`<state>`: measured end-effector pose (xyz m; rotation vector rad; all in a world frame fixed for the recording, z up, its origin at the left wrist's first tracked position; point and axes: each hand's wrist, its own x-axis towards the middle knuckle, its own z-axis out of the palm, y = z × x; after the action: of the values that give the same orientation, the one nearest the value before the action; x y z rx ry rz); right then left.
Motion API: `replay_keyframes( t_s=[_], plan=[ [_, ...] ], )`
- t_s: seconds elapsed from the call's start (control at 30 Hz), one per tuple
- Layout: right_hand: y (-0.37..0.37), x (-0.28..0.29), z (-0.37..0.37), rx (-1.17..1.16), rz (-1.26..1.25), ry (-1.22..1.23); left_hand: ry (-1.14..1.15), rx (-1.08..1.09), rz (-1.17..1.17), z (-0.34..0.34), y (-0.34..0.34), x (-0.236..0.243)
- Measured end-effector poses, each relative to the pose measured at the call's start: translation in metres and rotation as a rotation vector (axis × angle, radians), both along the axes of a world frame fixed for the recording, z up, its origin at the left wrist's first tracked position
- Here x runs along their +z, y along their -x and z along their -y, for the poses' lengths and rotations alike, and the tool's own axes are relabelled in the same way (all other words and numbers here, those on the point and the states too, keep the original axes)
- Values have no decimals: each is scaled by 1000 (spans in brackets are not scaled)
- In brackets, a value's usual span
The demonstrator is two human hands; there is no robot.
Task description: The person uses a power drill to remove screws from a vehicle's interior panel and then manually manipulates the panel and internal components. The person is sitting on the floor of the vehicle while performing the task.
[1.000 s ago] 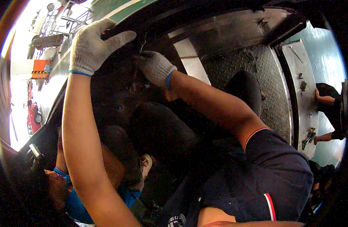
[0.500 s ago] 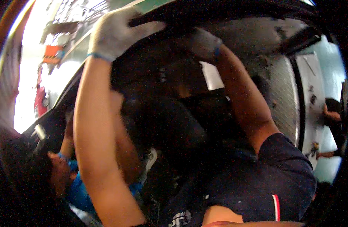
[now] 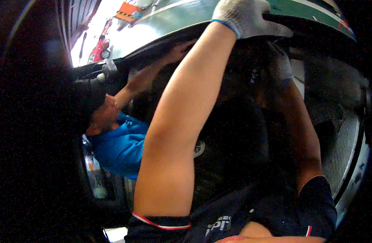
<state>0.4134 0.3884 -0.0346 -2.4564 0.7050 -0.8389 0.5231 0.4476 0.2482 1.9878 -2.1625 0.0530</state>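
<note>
White knit covers the left hand [image 3: 250, 20], which sits at the top of the view against a dark curved rim [image 3: 315, 32]; its thumb stands parted from the fingers, with the rim's edge between them, though whether they press on it I cannot tell. That rim arches across the upper part of the view, with green floor [image 3: 186, 16] beyond it. Just below and to the right, the right hand [image 3: 280, 65], also gloved, lies in shadow beneath the rim, fingers pointing up toward it; they are too dim to show how far they curl or whether they hold anything. The gloom is the likeliest source of trouble: fingers working by feel could miss their place or catch on an edge. Loose knit could snag too, and a weak hold at the left thumb could let the hand slip along the rim. A co-worker in a blue shirt [image 3: 121, 146] reaches a bare hand [image 3: 181, 50] to the same rim (it comes close to the person's left forearm), so a sudden shift of either arm could knock the other, or leave those ungloved fingers pinched.
</note>
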Motion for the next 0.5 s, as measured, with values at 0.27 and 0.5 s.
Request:
replay_keyframes(
  t_s=[0.27, 0.5],
  plan=[
    [50, 55, 4, 137, -112, -203, 3, 51, 25, 10, -26, -39],
    [64, 66, 50, 278, 50, -611, -22, 47, 3, 15, -13, -27]
  ],
)
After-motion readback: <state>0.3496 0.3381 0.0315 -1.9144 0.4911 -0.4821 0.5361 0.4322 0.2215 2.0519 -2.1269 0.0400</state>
